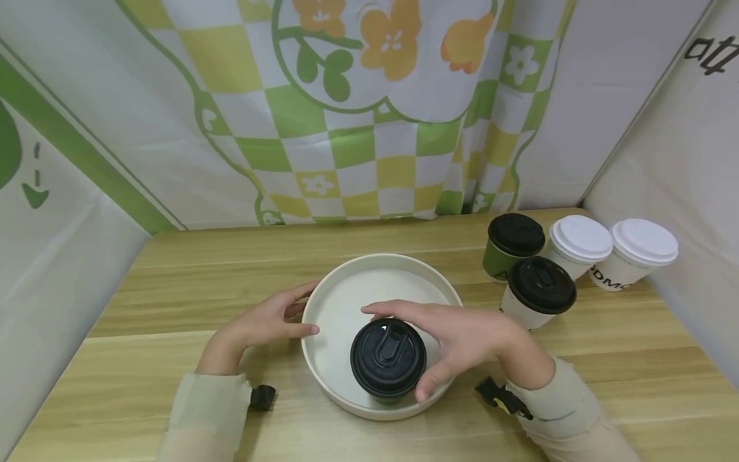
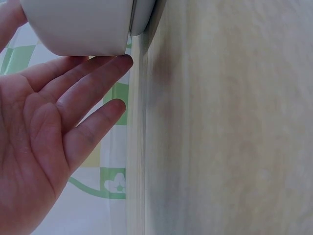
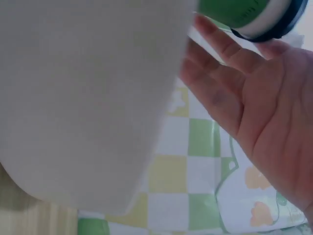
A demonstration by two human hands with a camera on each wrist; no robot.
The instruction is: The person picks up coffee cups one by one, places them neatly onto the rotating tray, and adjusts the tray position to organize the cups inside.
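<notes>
Standing inside a round pale tray (image 1: 340, 289), toward the person's side: a black-lidded cup (image 1: 388, 359). Right wrist view shows its green body (image 3: 232, 11) and a pale band below the lid (image 1: 389, 353). Looks upright; base hidden.

Right hand (image 1: 467, 333) arched loosely about the cup, thumb one side, fingers the other, palm clear of it. No firm hold seen; fingertip contact cannot be told. Left hand (image 1: 265, 321) at the tray's left side, fingers extended against the outer wall, thumb spread away from them near the rim. Hands apart from each other.

Handling, by judgement: cup looks like paper, so light if empty; contents cannot be told. Wall would probably dent under a hard squeeze. Lid glossy, stiff, likely slick; might pop off if lifted alone. Best hold: round the body just under the lid, thumb opposite fingers, gentle even pressure. Tray looks rigid and smooth; steady it by the wall, keep it level, since a tilt could slide the cup.

Four other lidded cups (image 1: 539, 285) grouped on the tabletop (image 1: 202, 269), right of the tray
</notes>
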